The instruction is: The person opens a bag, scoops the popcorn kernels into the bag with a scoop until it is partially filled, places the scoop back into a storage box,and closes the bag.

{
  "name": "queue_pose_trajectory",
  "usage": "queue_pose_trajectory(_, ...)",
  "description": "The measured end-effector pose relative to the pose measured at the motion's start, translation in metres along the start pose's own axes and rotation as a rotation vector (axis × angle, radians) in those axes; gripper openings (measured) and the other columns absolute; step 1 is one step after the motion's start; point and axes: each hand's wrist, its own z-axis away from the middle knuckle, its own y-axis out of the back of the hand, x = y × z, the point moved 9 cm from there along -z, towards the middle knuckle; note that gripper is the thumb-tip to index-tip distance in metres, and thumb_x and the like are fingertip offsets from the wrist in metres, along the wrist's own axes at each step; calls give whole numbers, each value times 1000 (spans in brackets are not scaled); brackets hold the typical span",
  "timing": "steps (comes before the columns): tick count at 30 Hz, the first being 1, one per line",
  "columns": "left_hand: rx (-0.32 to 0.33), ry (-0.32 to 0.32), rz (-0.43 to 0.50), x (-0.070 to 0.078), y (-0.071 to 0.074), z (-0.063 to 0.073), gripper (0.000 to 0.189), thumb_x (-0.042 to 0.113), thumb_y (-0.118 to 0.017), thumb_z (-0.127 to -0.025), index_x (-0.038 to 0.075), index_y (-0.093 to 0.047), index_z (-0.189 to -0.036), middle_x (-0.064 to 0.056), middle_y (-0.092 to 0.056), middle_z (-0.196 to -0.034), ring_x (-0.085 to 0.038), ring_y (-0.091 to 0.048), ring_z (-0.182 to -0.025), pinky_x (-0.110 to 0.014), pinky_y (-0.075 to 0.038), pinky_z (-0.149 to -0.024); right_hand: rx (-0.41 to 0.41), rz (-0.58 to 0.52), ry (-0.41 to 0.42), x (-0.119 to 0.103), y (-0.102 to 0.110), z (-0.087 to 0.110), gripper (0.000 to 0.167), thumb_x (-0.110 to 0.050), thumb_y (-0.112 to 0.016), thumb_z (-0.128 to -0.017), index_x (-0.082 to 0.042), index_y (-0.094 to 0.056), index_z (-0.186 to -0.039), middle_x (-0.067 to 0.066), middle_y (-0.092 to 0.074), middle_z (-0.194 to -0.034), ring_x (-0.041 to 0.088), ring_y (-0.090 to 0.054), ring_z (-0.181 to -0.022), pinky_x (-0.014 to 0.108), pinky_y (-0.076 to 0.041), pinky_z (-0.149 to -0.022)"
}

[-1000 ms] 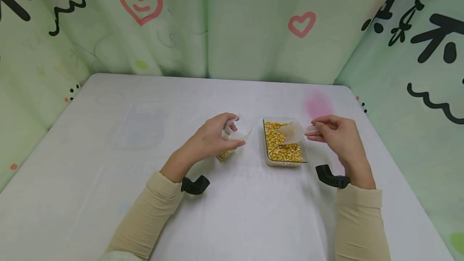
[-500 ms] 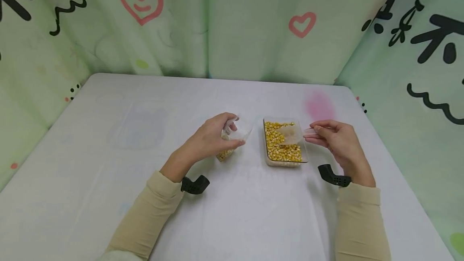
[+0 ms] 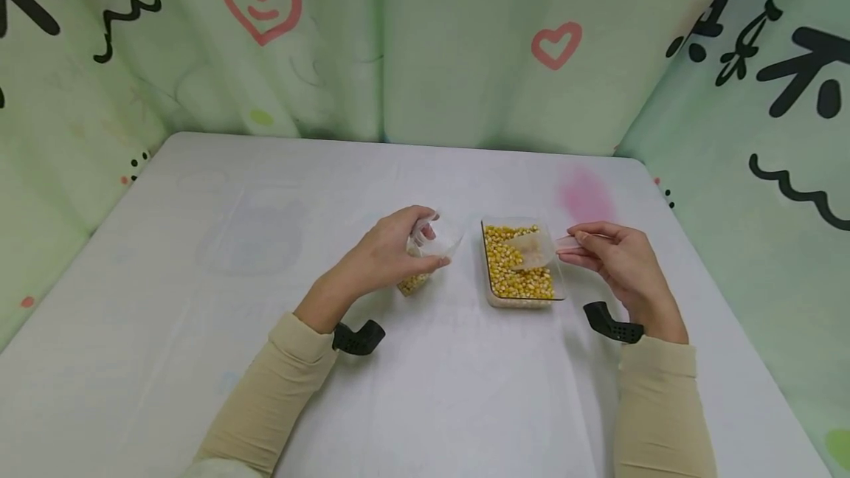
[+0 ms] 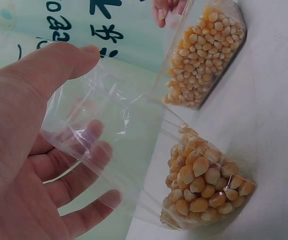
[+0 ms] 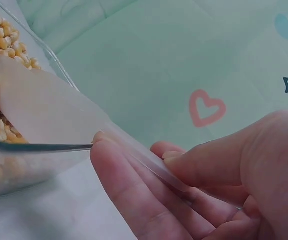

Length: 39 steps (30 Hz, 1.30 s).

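My left hand [image 3: 398, 246] holds the mouth of a clear plastic bag [image 4: 134, 115] spread between thumb and fingers. Corn kernels [image 4: 199, 185] fill the bag's lower end, which rests on the table. Right of it stands a clear rectangular container [image 3: 524, 302] full of yellow corn kernels [image 3: 508, 279]. With thumb and fingers, my right hand [image 3: 614, 260] pinches the handle of a whitish translucent scoop [image 5: 49, 100]. The scoop's blade lies among the kernels at the container's right side, and its front edge is partly hidden by them. In the right wrist view, fingertips are at the container's rim.
A white cloth covers the table [image 3: 425, 389]. Green printed curtains [image 3: 451, 43] stand behind it and at both sides. Each wrist wears a black camera mount, such as the left mount [image 3: 358, 338].
My right hand has shifted slightly, lowering the scoop's blade a little further into the kernels. The left hand and the bag have stayed in place.
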Motion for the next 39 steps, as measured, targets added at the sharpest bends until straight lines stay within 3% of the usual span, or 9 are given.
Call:
queue_pose_trajectory(15, -2, -1, 3, 1, 1, 0, 68, 34, -78, -84, 5, -49, -139, -8, -66, -115, -17, -60, -103, -34, -50, -90, 28, -36, -10, -1, 2, 0, 18, -12, -62, -97, -2, -62, -112, 0, -74, -94, 16, -76, -78, 27, -59, -76)
queue_pose_trajectory(20, -7, 1, 5, 0, 0, -1, 67, 34, -78, -85, 6, -49, -139, -8, -66, -116, -16, -59, -102, -33, -51, -89, 23, -51, -4, -1, 1, 1, 20, -11, -62, -97, 0, -61, -113, 0, -74, -93, 16, -76, -77, 28, -59, -76)
queue_pose_trajectory(28, -7, -7, 11, 0, 0, -1, 67, 33, -78, -85, 6, -49, -139, -8, -66, -114, -16, -59, -98, -31, -50, -82, 72, 170, 41, -6, -1, -3, 37, -14, -56, -101, 13, -51, -126, -5, -72, -93, 11, -75, -78, 26, -59, -76)
queue_pose_trajectory(31, -10, -5, 14, 0, 0, -1, 67, 32, -78, -85, 5, -49, -139, -8, -66, -115, -17, -59, -99, -31, -50, -83, 77, 193, 49, -6, 0, -4, 39, -14, -55, -102, 15, -50, -127, -6, -72, -93, 10, -75, -78, 26, -59, -75)
queue_pose_trajectory(39, -9, -5, 0, 0, 0, -1, 67, 32, -78, -85, 5, -49, -139, -8, -66, -115, -17, -59, -99, -33, -51, -86, 38, -19, 22, 1, 1, -4, 28, -9, -59, -99, 9, -55, -120, 0, -74, -92, 15, -76, -77, 28, -59, -75)
